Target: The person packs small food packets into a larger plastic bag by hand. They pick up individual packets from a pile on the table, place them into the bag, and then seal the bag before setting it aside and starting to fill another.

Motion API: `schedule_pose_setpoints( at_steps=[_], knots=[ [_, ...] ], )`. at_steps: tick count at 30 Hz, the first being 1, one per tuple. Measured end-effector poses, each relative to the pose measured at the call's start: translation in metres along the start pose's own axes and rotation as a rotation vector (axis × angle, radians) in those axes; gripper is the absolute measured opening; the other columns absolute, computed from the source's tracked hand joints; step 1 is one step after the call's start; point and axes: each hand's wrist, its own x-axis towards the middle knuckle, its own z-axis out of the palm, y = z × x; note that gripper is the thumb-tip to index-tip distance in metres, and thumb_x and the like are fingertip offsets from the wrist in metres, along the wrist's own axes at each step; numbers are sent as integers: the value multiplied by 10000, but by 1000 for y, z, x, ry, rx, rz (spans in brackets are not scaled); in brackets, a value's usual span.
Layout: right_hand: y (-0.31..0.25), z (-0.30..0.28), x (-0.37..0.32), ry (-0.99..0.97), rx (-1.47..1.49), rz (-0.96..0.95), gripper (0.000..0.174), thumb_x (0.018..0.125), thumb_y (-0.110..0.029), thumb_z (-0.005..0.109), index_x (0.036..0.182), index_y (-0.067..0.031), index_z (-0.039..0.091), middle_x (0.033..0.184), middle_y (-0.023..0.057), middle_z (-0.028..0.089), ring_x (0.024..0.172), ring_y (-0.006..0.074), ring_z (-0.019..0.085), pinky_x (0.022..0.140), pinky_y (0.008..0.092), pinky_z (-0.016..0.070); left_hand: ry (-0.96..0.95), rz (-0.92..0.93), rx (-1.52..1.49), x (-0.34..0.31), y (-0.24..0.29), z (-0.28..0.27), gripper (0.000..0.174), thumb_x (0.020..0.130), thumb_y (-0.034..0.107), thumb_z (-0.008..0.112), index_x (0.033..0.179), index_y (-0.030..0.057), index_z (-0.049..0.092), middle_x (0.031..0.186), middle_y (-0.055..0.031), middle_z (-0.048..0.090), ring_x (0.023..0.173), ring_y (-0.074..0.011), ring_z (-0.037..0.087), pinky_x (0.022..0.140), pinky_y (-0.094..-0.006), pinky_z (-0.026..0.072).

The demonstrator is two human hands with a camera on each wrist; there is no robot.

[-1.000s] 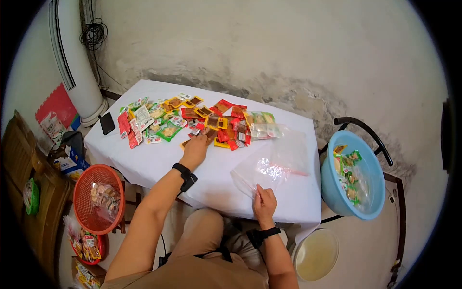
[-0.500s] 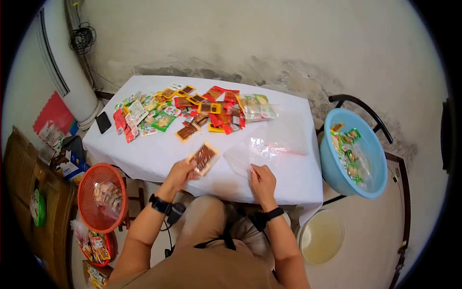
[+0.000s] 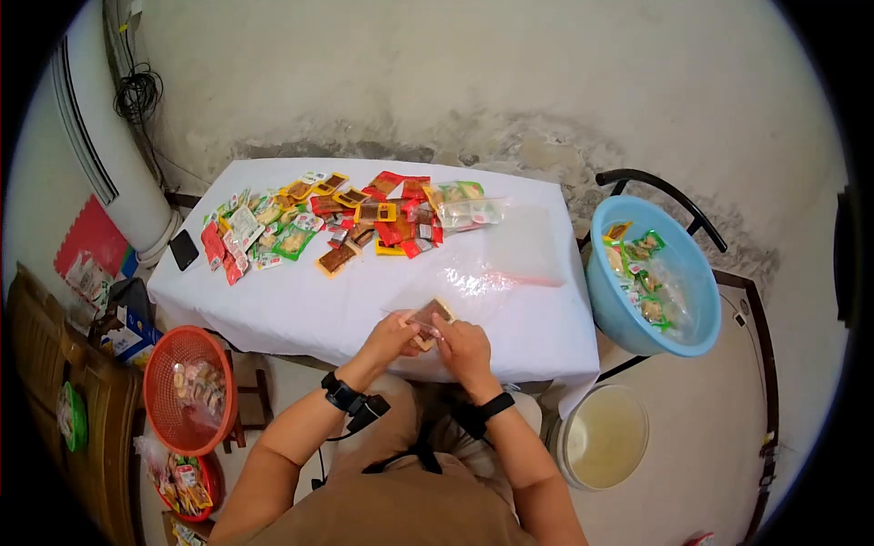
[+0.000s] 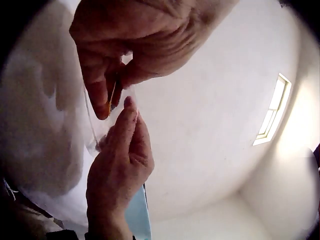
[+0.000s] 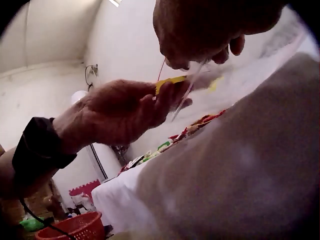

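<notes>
Near the table's front edge, my left hand (image 3: 390, 338) holds a flat snack packet (image 3: 431, 316) with brown contents and a yellowish border. In the right wrist view, the packet's yellow edge (image 5: 170, 83) shows between the left fingers. My right hand (image 3: 466, 349) pinches the edge of a clear plastic bag (image 3: 451, 284) whose film spreads behind both hands. The packet overlaps the bag's mouth in the head view. The hands are close together, fingertips almost meeting, as the left wrist view also shows.
Several colourful snack packets (image 3: 291, 238) lie heaped along the table's back. A filled clear bag (image 3: 469, 212) and a flat clear bag (image 3: 528, 241) lie right of them. A blue basin (image 3: 605, 300) stands at right, a red basket (image 3: 157, 364) at left, a phone (image 3: 184, 249) at the table's left end.
My left hand has lifted the brown packet from the heap and brought it toward me, to the bag's edge. The right hand has moved slightly left and up, still pinching the bag.
</notes>
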Motion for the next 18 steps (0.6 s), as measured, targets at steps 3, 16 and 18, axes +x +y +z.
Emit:
schedule_pose_setpoints(
  at_steps=[3,16,18],
  knots=[
    [-7,-1,2,-1,86,-72,302,747,-116,647,1049,-137,635,627,56,492,581,242,510,522,380,390,-64,-2,70,9,14,15,253,896,158,506,1117,35,505,958,-52,607,744,-103,603,608,-226,505],
    [1,-2,8,-31,156,-109,205,787,-152,637,988,-111,643,773,68,624,703,237,591,639,337,453,-460,-52,-164,77,-16,21,352,904,159,509,1230,45,441,962,-41,568,857,-110,542,730,-263,461],
    [-1,1,8,-58,176,-175,203,791,-158,635,986,-106,646,790,64,638,723,231,602,646,334,456,-565,41,-78,87,-22,23,359,906,169,506,1238,49,440,967,-36,568,850,-102,538,721,-261,464]
  ],
)
